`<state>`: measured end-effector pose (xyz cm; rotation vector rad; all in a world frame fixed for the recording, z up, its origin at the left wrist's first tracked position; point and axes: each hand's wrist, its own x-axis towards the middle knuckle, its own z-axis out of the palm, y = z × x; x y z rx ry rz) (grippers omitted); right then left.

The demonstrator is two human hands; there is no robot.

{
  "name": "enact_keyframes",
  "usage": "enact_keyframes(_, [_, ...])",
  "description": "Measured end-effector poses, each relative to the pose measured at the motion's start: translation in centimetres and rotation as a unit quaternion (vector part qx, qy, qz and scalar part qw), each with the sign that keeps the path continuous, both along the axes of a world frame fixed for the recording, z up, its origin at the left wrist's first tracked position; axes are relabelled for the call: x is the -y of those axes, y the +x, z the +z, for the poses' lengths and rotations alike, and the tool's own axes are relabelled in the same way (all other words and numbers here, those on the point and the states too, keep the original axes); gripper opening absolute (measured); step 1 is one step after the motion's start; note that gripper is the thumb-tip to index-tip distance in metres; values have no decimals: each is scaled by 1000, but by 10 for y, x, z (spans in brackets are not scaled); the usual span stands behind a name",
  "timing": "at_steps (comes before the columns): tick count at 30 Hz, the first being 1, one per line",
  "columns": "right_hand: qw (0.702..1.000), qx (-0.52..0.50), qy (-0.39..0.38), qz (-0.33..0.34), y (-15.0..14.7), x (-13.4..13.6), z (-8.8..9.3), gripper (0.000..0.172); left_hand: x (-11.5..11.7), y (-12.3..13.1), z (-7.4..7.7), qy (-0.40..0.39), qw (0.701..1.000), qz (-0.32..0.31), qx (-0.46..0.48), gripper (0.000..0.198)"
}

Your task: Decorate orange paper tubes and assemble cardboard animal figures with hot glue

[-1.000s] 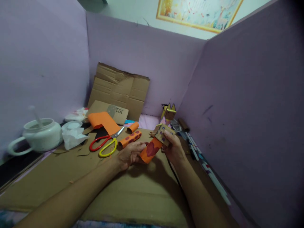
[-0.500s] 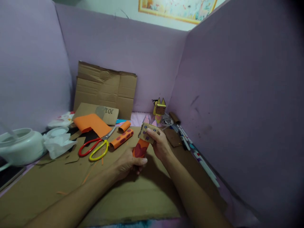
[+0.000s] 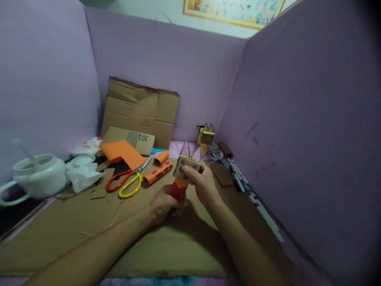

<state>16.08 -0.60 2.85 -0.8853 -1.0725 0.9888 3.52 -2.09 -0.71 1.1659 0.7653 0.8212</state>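
Observation:
My left hand (image 3: 166, 204) is wrapped round an orange paper tube (image 3: 179, 187) with a dark red shape on it. On top of the tube sits a small cardboard head (image 3: 178, 171) with drawn eyes and two pointed pink ears. My right hand (image 3: 204, 180) pinches this head from the right, thumb across its front. To the left lie scissors (image 3: 129, 183) with one red and one yellow handle. Beside them are a spotted orange tube (image 3: 158, 173) and a smaller plain orange roll (image 3: 161, 157).
Folded orange paper (image 3: 123, 153) and cardboard pieces (image 3: 143, 109) are at the back. A white pot (image 3: 40, 178) and crumpled tissue (image 3: 83, 176) stand left. A yellow-eared figure (image 3: 207, 138) is at the back right, with markers (image 3: 262, 210) along the right wall.
The view has shifted, so the surroundings appear further right. The cardboard head is tipped slightly differently, and its ears show more fully. Both hands keep their hold.

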Motion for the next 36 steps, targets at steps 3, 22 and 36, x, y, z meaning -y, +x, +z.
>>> enact_keyframes(3, [1000, 24, 3, -13, -2, 3, 2, 38, 1, 0, 1, 8, 1000, 10, 0, 22])
enact_keyframes(22, [998, 44, 1, 51, -3, -16, 23, 40, -9, -11, 5, 25, 999, -25, 34, 29])
enact_keyframes(36, [976, 146, 73, 147, -5, -22, 21, 45, -35, -51, 48, 207, 977, 30, 42, 55])
